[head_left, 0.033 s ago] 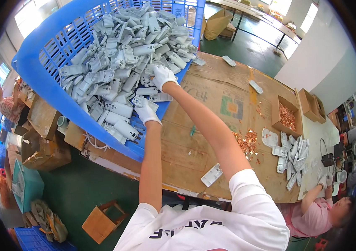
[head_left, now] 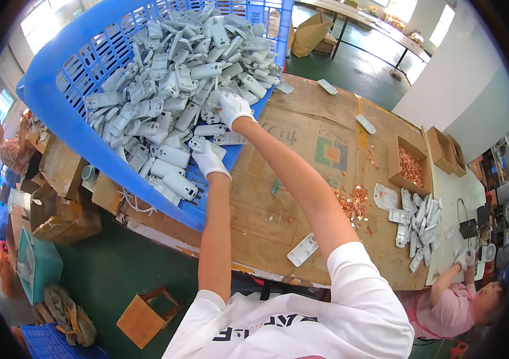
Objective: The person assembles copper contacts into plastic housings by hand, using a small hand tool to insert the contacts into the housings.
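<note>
A large blue plastic basket lies tilted on the table, heaped with pale grey-white plastic casings. Both my hands wear white gloves and reach into its lower, open side. My left hand is closed around a small white casing at the heap's near edge. Slightly farther and to the right, my right hand has its fingers curled onto another casing, their tips partly hidden among the pieces. Between the two hands, a few casings lie on the basket's blue wall.
Cardboard covers the table. At right are copper-coloured bits, a carton of more bits and a pile of casings. Single casings lie apart. A co-worker in pink sits at right; a wooden stool stands below left.
</note>
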